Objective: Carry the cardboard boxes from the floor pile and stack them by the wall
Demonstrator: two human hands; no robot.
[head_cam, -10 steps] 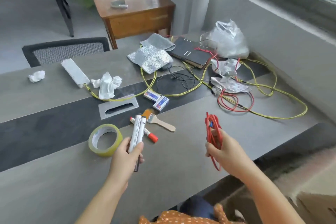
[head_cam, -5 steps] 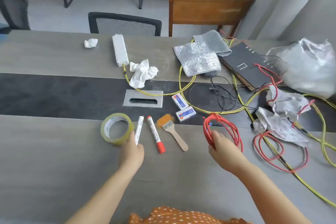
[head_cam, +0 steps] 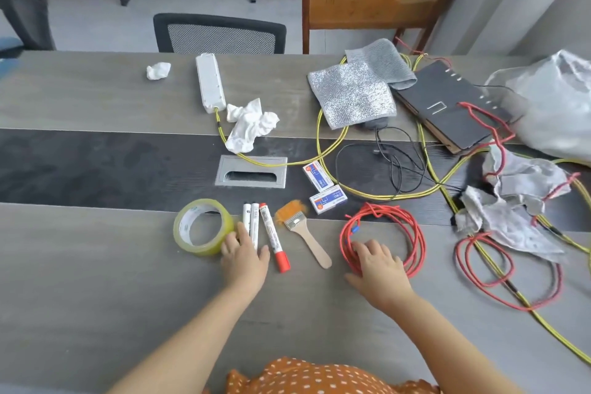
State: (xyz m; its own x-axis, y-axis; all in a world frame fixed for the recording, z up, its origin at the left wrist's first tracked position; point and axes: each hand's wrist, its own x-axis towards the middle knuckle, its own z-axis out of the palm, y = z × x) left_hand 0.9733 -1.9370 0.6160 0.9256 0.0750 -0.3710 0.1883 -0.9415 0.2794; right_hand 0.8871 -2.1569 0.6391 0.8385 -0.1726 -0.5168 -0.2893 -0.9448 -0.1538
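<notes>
Boxes are nowhere in view, so the task has not begun; left hand (head_cam: pixel 244 257) lies flat on two white markers (head_cam: pixel 251 224), right hand (head_cam: pixel 379 265) rests open on a red wire coil (head_cam: pixel 382 235); lifting away could snag the wire, dragging the brush (head_cam: pixel 302 233) beside it.

one head-worn camera looks forward and steeply down on the grey table (head_cam: pixel 96 281) from the near edge, close above it; the chair (head_cam: pixel 220 33) and floor lie far.

Both loads are down — white markers (head_cam: pixel 251 223) beside the red one, red cable coil (head_cam: pixel 383 233) flat on the table.
</notes>
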